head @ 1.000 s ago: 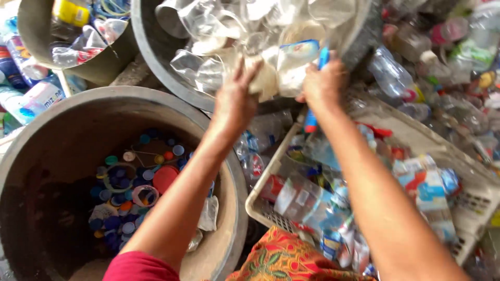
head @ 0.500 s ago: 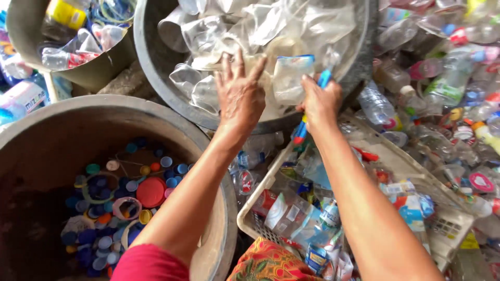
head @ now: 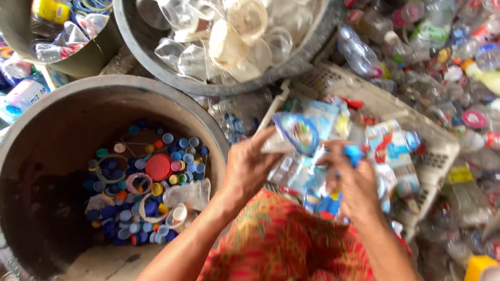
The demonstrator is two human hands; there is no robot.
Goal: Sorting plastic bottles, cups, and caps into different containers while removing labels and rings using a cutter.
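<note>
Two hands are closed on one plastic bottle (head: 299, 136) with a blue and white label, held above the white basket (head: 440, 156). The body is pinched by the left hand (head: 249, 167); the blue cap end is gripped by the right hand (head: 355, 183). It is judged light, thin and easily crushed, so it is best held by the stiffer neck.

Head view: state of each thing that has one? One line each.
left hand: closed on the label strip
right hand: gripping a blue-handled tool, blurred
label strip: held up between both hands
big dark tub: bottom partly covered with loose caps
grey basin: filled with clear plastic cups
white basket: heaped with peeled labels
</note>
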